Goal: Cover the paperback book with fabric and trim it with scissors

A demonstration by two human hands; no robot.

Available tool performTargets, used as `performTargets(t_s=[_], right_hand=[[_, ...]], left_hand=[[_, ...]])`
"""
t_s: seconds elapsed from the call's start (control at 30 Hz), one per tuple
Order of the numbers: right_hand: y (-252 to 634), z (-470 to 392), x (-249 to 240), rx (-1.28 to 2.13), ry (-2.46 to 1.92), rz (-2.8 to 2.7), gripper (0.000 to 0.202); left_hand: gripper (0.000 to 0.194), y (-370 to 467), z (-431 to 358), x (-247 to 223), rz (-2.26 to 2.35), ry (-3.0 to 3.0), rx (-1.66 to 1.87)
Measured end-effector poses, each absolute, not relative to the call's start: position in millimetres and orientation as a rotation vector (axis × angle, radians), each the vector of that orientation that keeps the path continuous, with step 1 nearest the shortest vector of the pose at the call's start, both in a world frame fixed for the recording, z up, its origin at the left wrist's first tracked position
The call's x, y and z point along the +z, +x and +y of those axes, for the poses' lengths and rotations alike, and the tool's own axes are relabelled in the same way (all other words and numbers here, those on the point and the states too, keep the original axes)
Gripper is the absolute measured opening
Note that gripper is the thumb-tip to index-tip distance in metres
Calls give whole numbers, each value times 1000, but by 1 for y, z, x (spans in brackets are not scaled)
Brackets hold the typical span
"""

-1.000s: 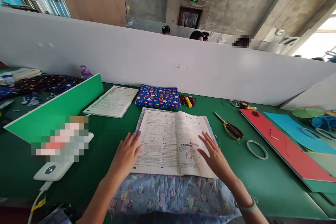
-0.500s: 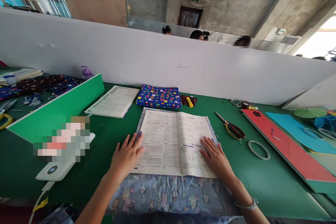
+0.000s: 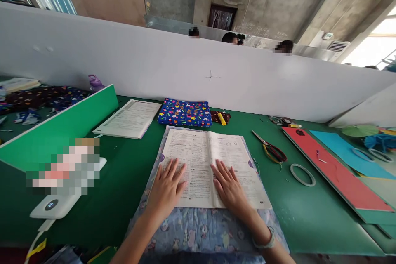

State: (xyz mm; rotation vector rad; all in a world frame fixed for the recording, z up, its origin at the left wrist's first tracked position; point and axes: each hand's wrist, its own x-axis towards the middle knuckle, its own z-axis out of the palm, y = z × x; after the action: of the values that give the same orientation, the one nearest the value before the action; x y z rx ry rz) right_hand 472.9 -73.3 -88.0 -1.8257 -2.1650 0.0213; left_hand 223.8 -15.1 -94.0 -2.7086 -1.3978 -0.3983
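An open printed book lies in front of me on a blue-grey patterned cloth. Flat on the left page rests my left hand, its fingers stretched and slightly spread. My right hand lies palm down on the right page near the fold, fingers apart. Neither hand grips anything. Just beyond the book is a folded blue cloth with a bright print, and a yellow glue stick lies beside it on a dark scrap of fabric.
Scissors and a roll of clear tape lie to the right, near a red board and a blue sheet. Left are printed papers, a green divider and a white power bank with a cable.
Both hands have slid inward from the book's outer edges onto its pages. The right page now lies flatter, and the view has shifted slightly.
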Motion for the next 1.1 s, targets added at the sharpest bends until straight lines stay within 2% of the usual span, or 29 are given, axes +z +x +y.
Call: performTargets(t_s=[0.23, 0.37, 0.53, 0.67, 0.83, 1.0, 1.1], right_hand=[[485, -79, -108, -27, -1854, -2145, 54], [482, -78, -111, -36, -1827, -2121, 55], [486, -76, -105, 167, -1789, -2052, 52], [510, -90, -83, 294, -1793, -1729, 49], [553, -134, -76, 125, -2023, -1346, 40], [569, -169, -98, 20, -2120, -1454, 40], [568, -176, -112, -61, -2089, -1538, 37]], left_hand=[[51, 220, -13, -89, -1427, -2702, -380], [50, 186, -31, -95, -1611, -2558, -379], [53, 139, -60, -102, -1667, -2484, -411], [54, 145, -55, -80, -1821, -2499, -362], [57, 182, -23, -58, -2067, -2541, -353], [60, 195, 4, -64, -2098, -2652, -481], [68, 187, 15, -60, -2269, -2769, -618]])
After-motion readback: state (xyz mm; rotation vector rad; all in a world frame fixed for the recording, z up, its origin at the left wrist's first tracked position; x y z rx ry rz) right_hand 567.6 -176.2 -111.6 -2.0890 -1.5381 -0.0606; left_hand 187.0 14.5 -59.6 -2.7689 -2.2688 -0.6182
